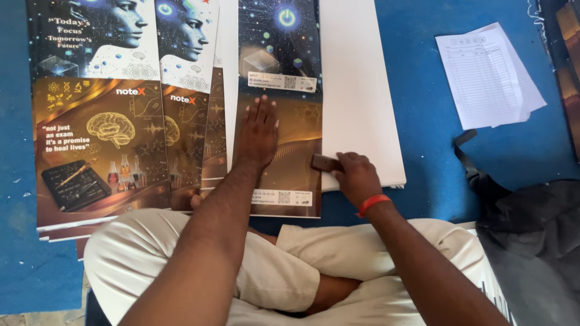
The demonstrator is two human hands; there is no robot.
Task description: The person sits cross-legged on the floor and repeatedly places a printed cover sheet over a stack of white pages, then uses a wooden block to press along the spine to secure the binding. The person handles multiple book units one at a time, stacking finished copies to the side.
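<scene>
From the head camera, looking down, a person sits cross-legged on a blue floor mat [435, 108] with printed sheets spread out in front of the knees. The left hand [257, 130] lies flat, fingers spread and gripping nothing, pressed on the brown lower half of a printed cover sheet [281, 66]; it seems to pin the sheet so it cannot slide. The right hand [356, 175], with a red band [373, 204] at the wrist, is closed around a small dark block [325, 162] and holds it against the right edge of that sheet, where the sheet meets a stack of white paper [362, 90]. The block looks like a tool for rubbing down a fold or an edge, which would explain the low, firm grip.

To the left, more covers [96, 121] of the same kind lie overlapped in a fanned pile, each one peeking out from under the next, probably so they are easy to pick off. Well apart at the upper right rests a white printed form [486, 72], and a dark bag [531, 241] slumps by the person's right knee.
</scene>
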